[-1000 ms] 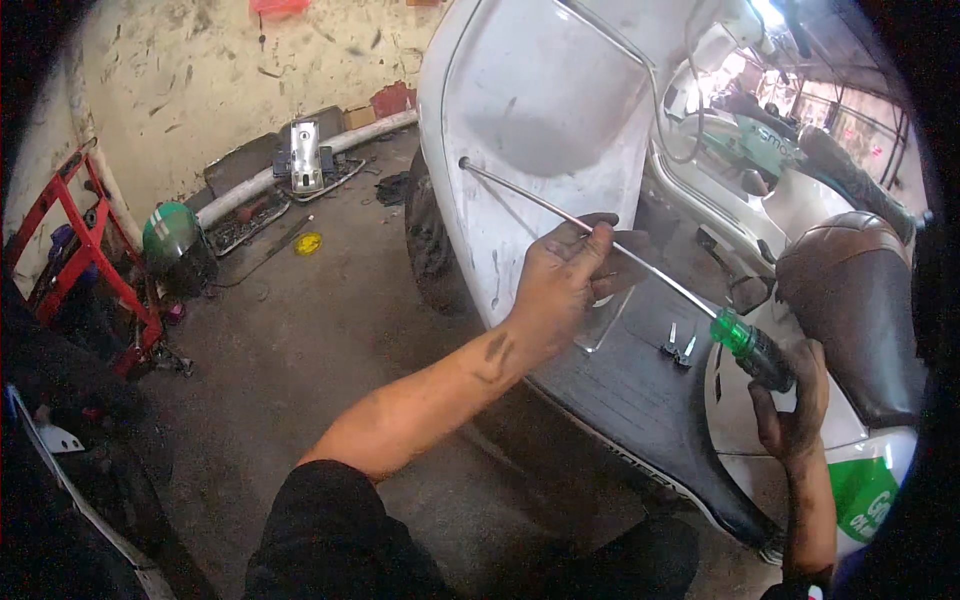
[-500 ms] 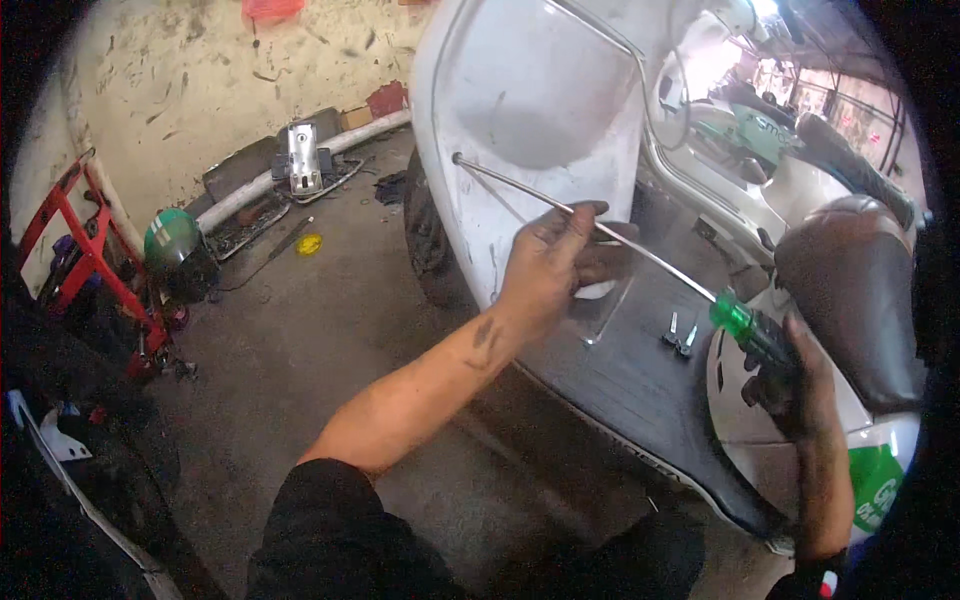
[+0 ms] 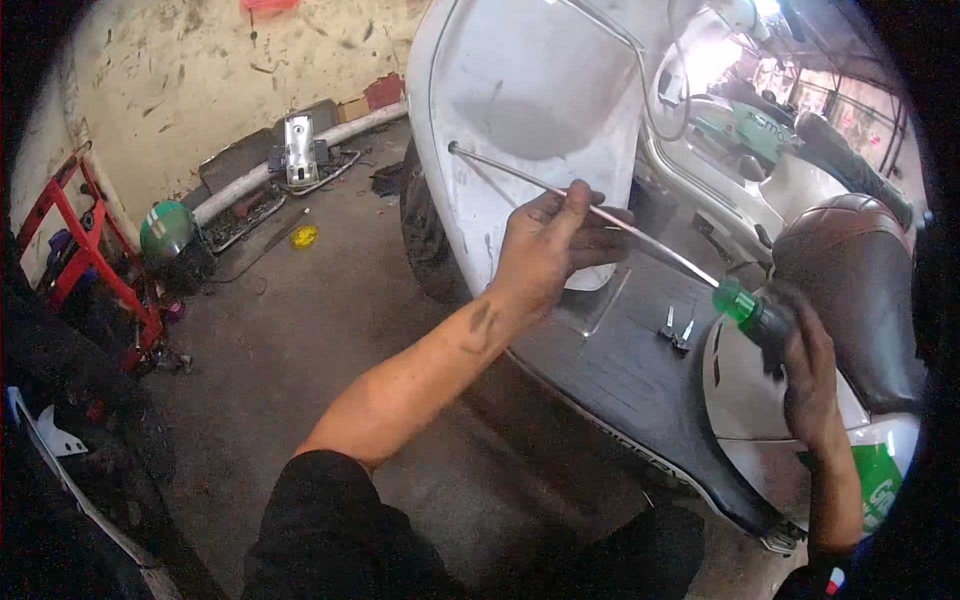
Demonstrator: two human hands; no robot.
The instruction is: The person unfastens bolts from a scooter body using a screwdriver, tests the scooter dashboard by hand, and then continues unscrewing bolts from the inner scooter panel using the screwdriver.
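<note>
A long screwdriver with a thin metal shaft and a green and black handle slants across the middle. Its tip meets a small hole in the white front panel of a scooter. My left hand closes its thumb and fingers around the middle of the shaft, in front of the panel. On the dark end of the handle is my right hand, its fingers curled about it and slightly smeared. Some small black parts with metal prongs lie on the black footboard below the shaft.
The scooter's brown and black seat rises behind my right hand. A red metal frame and a green helmet stand at the left. On the floor are a yellow round piece and, by the wall, a silver part.
My right hand has turned on the handle, its fingers and wrist now at a different angle. The left hand keeps its hold on the shaft. The whole view has shifted slightly.
</note>
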